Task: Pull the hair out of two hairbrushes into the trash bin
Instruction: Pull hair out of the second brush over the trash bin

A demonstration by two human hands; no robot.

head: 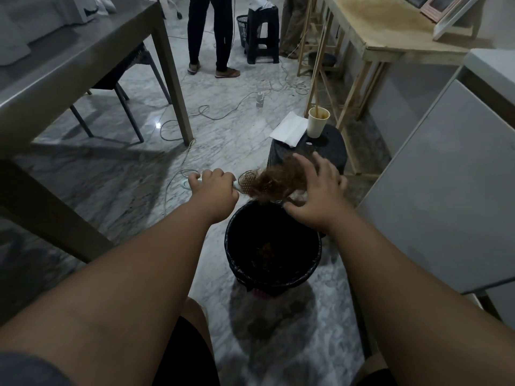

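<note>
So the hairbrush (245, 183) is hovering over the far rim of the black trash bin (312, 263), and it's sitting sideways with a big clump of reddish-brown hair (278, 179) tangled on the bristle end. The left hand (216, 188) is wrapping tight around the pale handle, fist closed on it. The right hand (317, 190) is spreading open with fingers splayed, resting against the right side of the hair clump, though I can't tell if it's actually pinching any strands. Some brownish hair is already lying down inside the bin, which has a dark liner and is standing on the marble floor (139, 168) between the person's knees. Just past the bin there's a dark round stool (331, 151) carrying a paper cup (317, 122) and a folded white paper (288, 129). Cables are snaking across the floor, and another person's legs (209, 32) are standing further back.
</note>
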